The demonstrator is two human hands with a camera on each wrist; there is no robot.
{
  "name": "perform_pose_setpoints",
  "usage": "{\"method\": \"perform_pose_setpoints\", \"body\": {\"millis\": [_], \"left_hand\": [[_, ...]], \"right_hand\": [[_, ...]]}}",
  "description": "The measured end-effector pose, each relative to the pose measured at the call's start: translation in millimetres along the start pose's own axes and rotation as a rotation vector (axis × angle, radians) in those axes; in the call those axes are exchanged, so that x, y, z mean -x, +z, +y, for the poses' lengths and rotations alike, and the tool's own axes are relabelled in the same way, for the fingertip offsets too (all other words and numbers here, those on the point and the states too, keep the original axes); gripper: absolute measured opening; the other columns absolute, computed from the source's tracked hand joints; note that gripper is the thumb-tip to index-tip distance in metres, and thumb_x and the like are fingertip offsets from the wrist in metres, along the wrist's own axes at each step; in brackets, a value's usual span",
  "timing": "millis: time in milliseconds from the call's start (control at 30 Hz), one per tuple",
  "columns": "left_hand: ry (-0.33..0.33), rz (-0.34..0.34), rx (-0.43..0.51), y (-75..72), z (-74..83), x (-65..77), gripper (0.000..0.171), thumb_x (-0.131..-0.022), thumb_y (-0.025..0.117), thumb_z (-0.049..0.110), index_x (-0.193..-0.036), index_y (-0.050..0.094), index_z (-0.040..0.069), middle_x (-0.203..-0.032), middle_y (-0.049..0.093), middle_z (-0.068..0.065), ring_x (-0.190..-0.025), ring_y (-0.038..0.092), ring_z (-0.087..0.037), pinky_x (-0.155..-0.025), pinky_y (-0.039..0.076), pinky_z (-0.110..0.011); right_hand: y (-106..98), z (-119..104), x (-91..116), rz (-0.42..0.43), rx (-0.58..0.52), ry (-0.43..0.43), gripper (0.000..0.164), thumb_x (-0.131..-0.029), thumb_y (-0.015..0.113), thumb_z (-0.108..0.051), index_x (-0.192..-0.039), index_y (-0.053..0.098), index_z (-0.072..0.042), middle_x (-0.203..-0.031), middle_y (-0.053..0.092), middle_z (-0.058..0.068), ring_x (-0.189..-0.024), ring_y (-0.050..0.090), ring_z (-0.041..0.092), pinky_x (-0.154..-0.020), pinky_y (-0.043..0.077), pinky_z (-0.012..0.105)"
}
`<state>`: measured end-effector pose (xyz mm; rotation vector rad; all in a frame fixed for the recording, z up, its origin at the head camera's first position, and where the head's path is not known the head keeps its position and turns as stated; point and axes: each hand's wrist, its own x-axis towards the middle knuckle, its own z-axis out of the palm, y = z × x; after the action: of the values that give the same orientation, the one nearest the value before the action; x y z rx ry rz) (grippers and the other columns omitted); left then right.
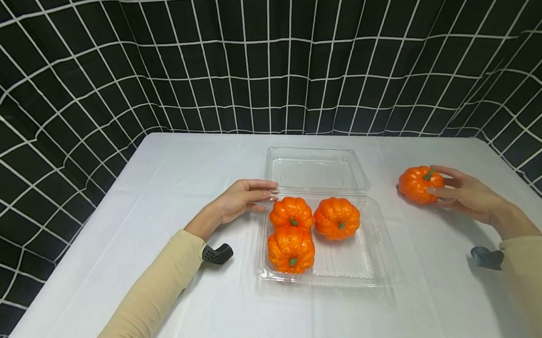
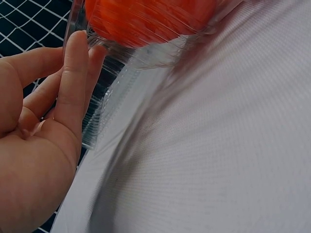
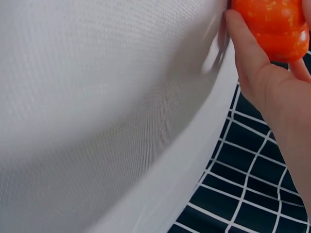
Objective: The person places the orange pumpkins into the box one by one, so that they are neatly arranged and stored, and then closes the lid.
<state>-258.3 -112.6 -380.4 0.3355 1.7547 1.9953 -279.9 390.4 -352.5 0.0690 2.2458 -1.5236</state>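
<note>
Orange toy pumpkins with green stems appear in the head view. My right hand has its fingers and thumb round one pumpkin at the table's right; the right wrist view shows digits on both sides of that pumpkin. At centre lies a clear plastic clamshell box with its lid folded back. Inside are three pumpkins: back left, front left and back right. My left hand rests its fairly straight fingertips at the box's left rim, beside the hinge.
A white cloth covers the table. Behind and along both sides hangs a black curtain with a white grid. Dark wrist devices sit by the left cuff and the right cuff.
</note>
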Motion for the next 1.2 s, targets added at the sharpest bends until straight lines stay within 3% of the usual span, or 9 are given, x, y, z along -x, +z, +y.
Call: {"method": "perform_pose_setpoints", "body": {"millis": [200,500,867,1200], "left_hand": [[-0.009,-0.001,-0.002,0.0,0.7,-0.3,0.039,-0.096,0.053,-0.001,-0.133,0.047,-0.010,-0.115,0.063,-0.008,-0.102,0.063,-0.018,-0.081,0.054,-0.031],[-0.007,0.007,-0.013,0.3,0.4,1.5,0.039,-0.096,0.053,0.000,-0.133,0.048,-0.009,-0.120,0.061,-0.012,-0.104,0.062,-0.019,-0.083,0.053,-0.032],[-0.007,0.011,0.000,1.5,0.9,1.3,0.039,-0.095,0.054,-0.001,-0.133,0.048,-0.010,-0.113,0.064,-0.007,-0.100,0.063,-0.017,-0.082,0.053,-0.032],[-0.005,-0.002,-0.001,0.8,0.9,0.5,0.040,-0.095,0.053,-0.001,-0.133,0.047,-0.010,-0.123,0.060,-0.014,-0.102,0.063,-0.018,-0.084,0.053,-0.033]], "right_hand": [[-3,-2,8,0.058,0.018,-0.018,0.088,-0.095,0.062,-0.026,-0.153,-0.004,-0.020,-0.153,-0.018,0.023,-0.136,0.009,0.045,-0.097,0.041,0.037],[0,-7,16,0.100,0.041,-0.062,0.089,-0.093,0.064,-0.026,-0.154,-0.001,-0.024,-0.154,-0.016,0.024,-0.135,0.012,0.045,-0.090,0.048,0.027],[11,-19,26,0.142,0.158,-0.136,0.087,-0.092,0.065,-0.030,-0.155,0.005,-0.023,-0.154,-0.002,0.027,-0.132,0.019,0.044,-0.080,0.049,0.017],[26,-31,36,0.131,0.278,-0.225,0.079,-0.091,0.067,-0.023,-0.153,0.018,-0.017,-0.149,0.018,0.024,-0.127,0.032,0.041,-0.076,0.048,0.013]]}}
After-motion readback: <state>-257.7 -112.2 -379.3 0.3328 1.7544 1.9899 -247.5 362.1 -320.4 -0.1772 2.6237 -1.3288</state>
